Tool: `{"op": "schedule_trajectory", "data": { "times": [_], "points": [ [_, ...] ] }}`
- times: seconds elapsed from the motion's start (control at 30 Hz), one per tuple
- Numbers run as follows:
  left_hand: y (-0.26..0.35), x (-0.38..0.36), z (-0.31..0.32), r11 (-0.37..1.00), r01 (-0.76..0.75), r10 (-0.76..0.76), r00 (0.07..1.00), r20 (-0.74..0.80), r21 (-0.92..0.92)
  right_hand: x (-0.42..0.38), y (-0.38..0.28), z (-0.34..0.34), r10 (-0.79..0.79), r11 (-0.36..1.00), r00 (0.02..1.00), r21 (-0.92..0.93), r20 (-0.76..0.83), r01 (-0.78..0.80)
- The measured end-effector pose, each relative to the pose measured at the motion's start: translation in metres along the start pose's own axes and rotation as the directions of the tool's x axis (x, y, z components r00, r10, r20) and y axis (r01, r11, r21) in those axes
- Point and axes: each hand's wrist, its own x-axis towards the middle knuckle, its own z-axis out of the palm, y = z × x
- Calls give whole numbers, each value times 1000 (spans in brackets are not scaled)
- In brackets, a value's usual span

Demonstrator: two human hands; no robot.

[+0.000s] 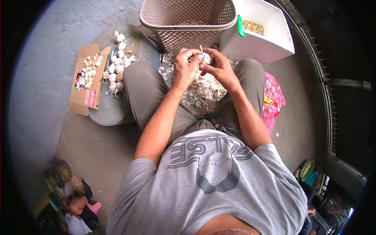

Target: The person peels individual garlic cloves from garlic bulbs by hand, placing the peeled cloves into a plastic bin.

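Note:
Between my knees, in the head view, a white garlic bulb (206, 59) with its thin stem pointing up is held in both hands. My left hand (188, 64) is closed, its thumb and fingers pinching at the bulb's side near the stem. Wrapped round the other side is my right hand (220, 69), thumb below and fingers above. Fingers hide part of the bulb. Under the hands lies a heap of papery garlic skins (203, 91). Just beyond them stands a brown perforated plastic basket (188, 27).
Whole garlic bulbs (118, 67) lie on a round stool top (113, 111) at left, beside a cardboard box (81, 102) of cloves. A white container (270, 35) holds peeled cloves (252, 27). A pink net bag (273, 94) of garlic lies right. Other people sit at both lower corners.

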Motion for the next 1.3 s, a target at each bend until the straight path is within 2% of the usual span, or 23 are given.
{"op": "schedule_trajectory", "data": {
  "times": [0.07, 0.17, 0.2, 0.3, 0.33, 0.43, 0.47, 0.5, 0.57, 0.67, 0.77, 0.8, 0.93, 0.97, 1.03, 1.07, 1.17, 1.2, 1.3],
  "points": [
    [6, 2, -4, 995, -72, 72, 997, 9, 61, 3, 7, -1, 43, 996, 996, 78, 82, -49],
    [-3, 2, -2, 999, -31, 31, 999, 26, 11, 1, 11, 1, 87, 971, 990, 212, 108, -108],
    [-8, 4, -3, 997, -74, 75, 997, 34, -25, 1, 10, 1, 85, 960, 990, 255, 114, -112],
    [-22, 3, 1, 937, 197, -186, 980, 67, -287, 2, 9, 2, 128, 928, 992, 351, 23, -128],
    [-27, 6, 0, 959, 138, -116, 988, 102, -246, 5, 13, 0, 109, 908, 994, 408, -13, -94],
    [-8, 3, -1, 953, 207, -182, 975, 131, -219, 8, 16, -5, 66, 901, 998, 430, -11, -54],
    [2, 0, -1, 926, 206, -169, 976, 141, -316, 7, 14, -5, 68, 905, 998, 421, -13, -57],
    [5, 0, 0, 949, 220, -203, 974, 99, -223, 7, 14, -5, 59, 926, 998, 373, -12, -51],
    [11, 0, -2, 945, 239, -219, 970, 108, -226, 6, 14, -4, 44, 961, 999, 273, -9, -40],
    [14, 0, -7, 992, 124, -124, 989, 82, -2, 5, 12, -4, 65, 964, 998, 259, -24, -56],
    [-1, 0, -5, 961, -157, 159, 987, 9, 228, 3, 9, -2, 66, 971, 997, 231, -24, -59],
    [1, 0, -7, 960, -175, 171, 985, 37, 219, 0, 10, -1, 77, 973, 997, 220, -25, -70],
    [3, -1, -5, 972, -127, 108, 989, 106, 197, 3, 15, -2, 38, 978, 999, 208, -11, -35],
    [0, -1, -4, 997, -2, -7, 993, 121, 71, 3, 16, -3, 33, 979, 999, 204, -12, -30],
    [-12, 2, 0, 952, 257, -223, 954, 199, -167, 1, 11, 0, 73, 953, 997, 295, -10, -67],
    [-23, 5, 4, 982, 129, -107, 982, 156, -141, 1, 8, 1, 93, 937, 996, 339, -7, -85],
    [-15, 5, 7, 945, 226, -195, 970, 146, -238, 3, 20, 0, 67, 927, 998, 370, 4, -64],
    [-16, 5, 7, 968, 202, -183, 974, 131, -149, 3, 14, 5, 110, 928, 993, 363, -42, -87],
    [-16, 1, 9, 989, 150, -151, 981, 120, 18, 3, 6, 2, 173, 985, 985, -8, 9, -173]
  ]
}}
